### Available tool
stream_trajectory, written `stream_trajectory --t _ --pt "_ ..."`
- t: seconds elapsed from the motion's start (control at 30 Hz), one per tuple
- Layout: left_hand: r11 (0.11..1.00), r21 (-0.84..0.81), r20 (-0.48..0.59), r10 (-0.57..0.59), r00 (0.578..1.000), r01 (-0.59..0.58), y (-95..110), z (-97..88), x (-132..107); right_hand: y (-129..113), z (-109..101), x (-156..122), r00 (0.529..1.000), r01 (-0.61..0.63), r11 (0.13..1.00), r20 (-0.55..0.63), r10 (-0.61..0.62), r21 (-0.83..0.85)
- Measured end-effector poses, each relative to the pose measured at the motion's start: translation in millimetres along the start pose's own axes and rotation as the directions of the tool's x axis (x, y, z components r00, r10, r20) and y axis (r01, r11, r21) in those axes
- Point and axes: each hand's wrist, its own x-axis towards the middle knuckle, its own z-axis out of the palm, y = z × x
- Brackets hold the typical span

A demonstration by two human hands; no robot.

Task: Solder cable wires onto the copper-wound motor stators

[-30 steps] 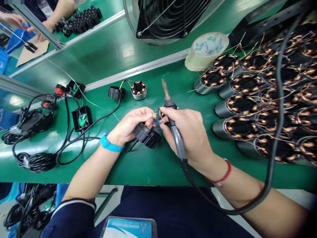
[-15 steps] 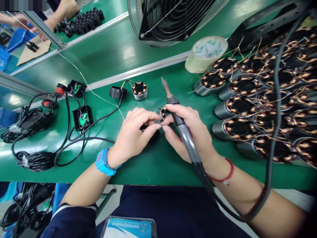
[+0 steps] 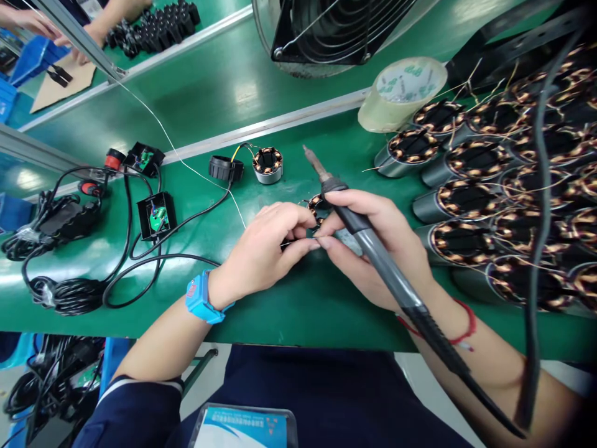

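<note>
Nearest me, my left hand and right hand meet mid-bench, fingers pinched shut on thin wires at a small stator lying just behind them. Those leads are springy and snap easily, so I'd grip close to the ends. The right also clamps the soldering iron by its stiff, light handle, tip pointing away. Farther back: a finished stator, tape roll with green print I can't read, fan.

Stator stack right of hands, cable coils left.
</note>
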Motion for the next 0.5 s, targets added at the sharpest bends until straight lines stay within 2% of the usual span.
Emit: stream_trajectory --t 0.1,0.2,0.27,0.37,0.5 --pt "0.999 0.046 0.002 0.008 1.0 -0.008 2.7 -0.1 -1.5 1.2 3.5 -2.7 0.996 -0.056 0.998 -0.068 0.059 0.04" --pt "0.992 0.045 0.014 -0.117 0.993 0.116 8.0 1.9 -5.5 4.4 9.2 -6.7 0.981 -0.141 0.99 -0.135 0.14 0.002" --pt "0.978 0.081 -0.015 -0.191 0.981 0.192 11.2 4.0 -8.1 5.9 11.9 -8.0 0.975 -0.163 0.986 -0.158 0.158 -0.018" --pt "0.96 0.142 -0.058 -0.234 0.971 0.24 12.5 6.4 -9.2 6.2 9.5 -7.0 0.983 -0.134 0.99 -0.128 0.128 -0.041" --pt "0.945 0.092 -0.062 -0.31 0.949 0.315 7.3 6.5 -5.7 7.5 -3.9 -4.5 0.998 -0.056 0.984 -0.018 0.053 -0.17"
